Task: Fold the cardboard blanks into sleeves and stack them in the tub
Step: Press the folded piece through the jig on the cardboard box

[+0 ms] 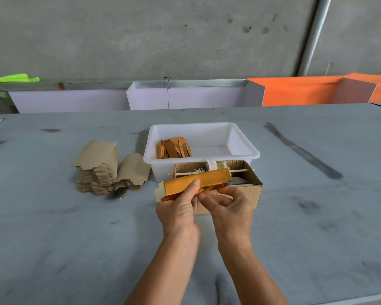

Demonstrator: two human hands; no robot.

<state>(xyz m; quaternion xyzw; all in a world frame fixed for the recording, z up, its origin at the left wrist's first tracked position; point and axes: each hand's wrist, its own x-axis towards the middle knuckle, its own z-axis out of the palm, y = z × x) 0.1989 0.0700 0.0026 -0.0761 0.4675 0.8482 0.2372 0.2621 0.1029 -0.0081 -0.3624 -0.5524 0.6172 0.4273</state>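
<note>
While both hands work at centre frame, the left hand (178, 209) pinches an orange blank (196, 183), thumb pressed on its top face, and the right hand (228, 206) curls its fingers (207, 198) round the lower edge. It hangs above a brown box (249, 190), just before the white tub (201, 139) holding finished sleeves (173, 148). A loose pinch could let the half-formed fold spring open; flat blanks (97, 170) wait at left on the table (75, 238).
</note>
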